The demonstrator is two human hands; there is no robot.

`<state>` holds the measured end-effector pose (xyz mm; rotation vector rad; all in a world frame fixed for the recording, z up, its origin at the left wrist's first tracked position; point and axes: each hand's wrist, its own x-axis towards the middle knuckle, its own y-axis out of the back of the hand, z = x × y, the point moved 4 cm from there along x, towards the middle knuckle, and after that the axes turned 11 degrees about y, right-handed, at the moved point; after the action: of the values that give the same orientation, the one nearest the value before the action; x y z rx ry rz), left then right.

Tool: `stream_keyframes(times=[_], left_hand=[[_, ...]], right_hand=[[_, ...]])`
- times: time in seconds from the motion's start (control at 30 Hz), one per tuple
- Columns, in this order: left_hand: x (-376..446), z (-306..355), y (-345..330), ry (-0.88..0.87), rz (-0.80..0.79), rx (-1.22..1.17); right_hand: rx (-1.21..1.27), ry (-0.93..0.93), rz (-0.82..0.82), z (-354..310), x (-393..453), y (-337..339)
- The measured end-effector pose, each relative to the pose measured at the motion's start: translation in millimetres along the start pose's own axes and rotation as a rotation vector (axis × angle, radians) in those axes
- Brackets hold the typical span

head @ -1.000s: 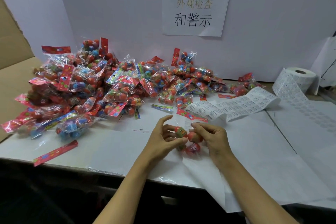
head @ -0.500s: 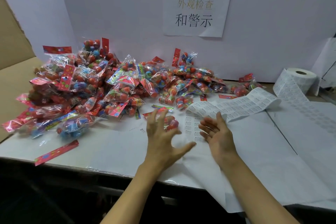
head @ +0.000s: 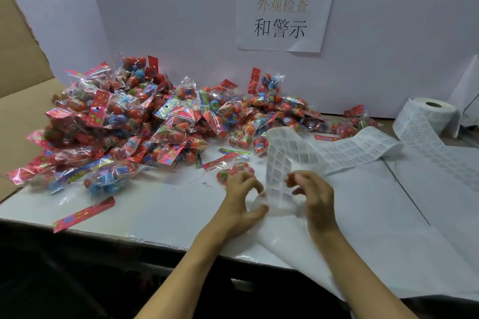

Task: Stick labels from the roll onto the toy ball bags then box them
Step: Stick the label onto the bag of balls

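Two hands work at the near edge of the desk [head: 160, 215], both on the loose end of the label strip [head: 282, 163]. The left hand [head: 239, 202] has thumb and curled fingers closed on the strip's lower left edge; the right hand [head: 315, 194] pinches its right edge with bent fingers, so the strip stands up between them, curling over at the top. From there the strip runs toward two o'clock, flat across the desk, to the label roll [head: 430, 116], which stands on end near the back wall. One toy ball bag [head: 233, 169] lies apart from the rest, just beyond the left hand at twelve o'clock, touching or nearly touching its fingertips. The big pile of toy ball bags [head: 145, 122] spreads from ten o'clock to one o'clock along the wall. A loose red header card [head: 84, 213] lies at nine o'clock near the desk's front edge. A paper sign [head: 285, 11] hangs on the wall at twelve o'clock, and a cardboard flap [head: 18, 101] shows at far left.
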<state>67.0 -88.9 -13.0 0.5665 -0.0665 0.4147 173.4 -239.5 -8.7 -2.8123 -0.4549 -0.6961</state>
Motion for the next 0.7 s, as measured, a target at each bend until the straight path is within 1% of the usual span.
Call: stream_keyframes(times=[0.07, 0.13, 0.2, 0.3, 0.33, 0.4, 0.43, 0.5, 0.57, 0.7], left_hand=[[0.2, 1.6, 3.3, 0.103, -0.077, -0.229], [0.9, -3.4, 6.4, 0.197, -0.133, -0.427], [1.3, -7.0, 9.4, 0.265, -0.148, -0.516], [2.8, -7.5, 8.4, 0.296, -0.148, -0.669], [2.6, -7.6, 8.6, 0.305, -0.126, -0.683], [2.8, -10.4, 9.3, 0.308, -0.063, -0.600], [3.0, -13.4, 8.3, 0.301, -0.057, -0.564], [2.9, -16.5, 6.6, 0.285, -0.079, -0.548], [1.7, -13.9, 7.3, 0.245, -0.094, -0.526], [1.5, -7.2, 6.1, 0.140, -0.107, -0.377]], right_hand=[[-0.077, 0.020, -0.121, 0.3, -3.2, -6.8], [-0.162, 0.052, -0.201, -0.4, -5.4, -10.7], [-0.247, 0.122, -0.275, -2.1, -7.4, -13.9], [-0.347, 0.237, -0.385, -5.1, -11.2, -19.8], [-0.368, 0.258, -0.411, -5.2, -11.8, -20.8], [-0.386, 0.251, -0.439, -3.9, -12.3, -21.2], [-0.384, 0.229, -0.433, -3.1, -12.0, -20.6], [-0.376, 0.206, -0.402, -2.3, -10.9, -19.0], [-0.369, 0.225, -0.382, -2.6, -10.1, -19.0], [-0.369, 0.272, -0.366, -2.9, -10.5, -19.5]])
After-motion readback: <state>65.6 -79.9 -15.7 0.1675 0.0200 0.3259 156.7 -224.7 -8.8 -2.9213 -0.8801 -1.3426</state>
